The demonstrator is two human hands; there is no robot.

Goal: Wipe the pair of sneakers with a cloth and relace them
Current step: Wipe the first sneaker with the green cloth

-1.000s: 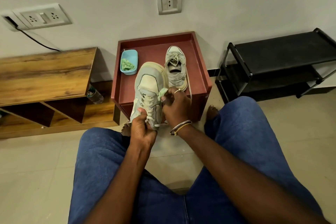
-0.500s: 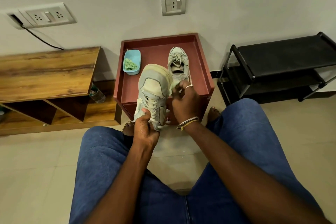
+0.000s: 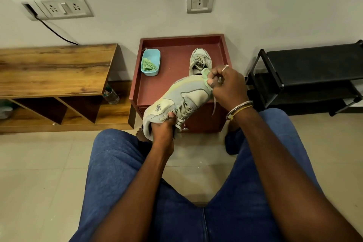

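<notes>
Pale wall, tiled floor. Left of the red bench [image 3: 172, 82] stood a wooden shelf unit [image 3: 55, 68]. At the bench's rear left, a blue tub [image 3: 150, 72] held a spare green rag [image 3: 148, 64]. Over the bench's front edge the left hand [image 3: 163, 129] gripped the held sneaker [image 3: 182, 96] by its collar, thumb across the laces. The second sneaker [image 3: 200, 59] sat at the bench's rear right. The right hand [image 3: 227, 84] was clenched round a green cloth [image 3: 206, 76] pressed to the held sneaker's toe. A loose lace [image 3: 215, 105] hung down the bench's front. A black rack [image 3: 306, 65] stood right of the bench. Probable hazards: wiping pressure at the toe levering the sneaker from its one-ended grip; the lace snagging the wrist.
</notes>
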